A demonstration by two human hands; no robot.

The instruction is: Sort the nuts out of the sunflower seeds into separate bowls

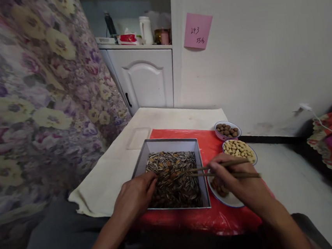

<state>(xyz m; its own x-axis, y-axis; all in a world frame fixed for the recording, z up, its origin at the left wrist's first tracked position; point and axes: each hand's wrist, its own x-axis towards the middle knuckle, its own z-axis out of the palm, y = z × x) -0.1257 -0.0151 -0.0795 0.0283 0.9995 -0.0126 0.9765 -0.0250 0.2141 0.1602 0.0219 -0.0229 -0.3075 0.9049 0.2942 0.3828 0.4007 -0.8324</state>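
A grey square box (168, 144) full of striped sunflower seeds (174, 178) sits on a red sheet (209, 144) on a low table. My left hand (134, 198) rests on the box's near left rim, fingers curled loosely at the seeds. My right hand (236, 184) grips a pair of brown chopsticks (217, 170), whose tips reach left over the seeds. Under that hand lies a white plate (229, 200) with a few brown nuts.
Two small bowls stand at the right: brown nuts (227, 130) at the back, pale peanuts (239, 148) nearer. A cream cloth (114, 164) covers the table's left part. A flowered quilt (35, 105) rises at left, a white cabinet (144, 77) behind, a pink note (197, 30) on the wall.
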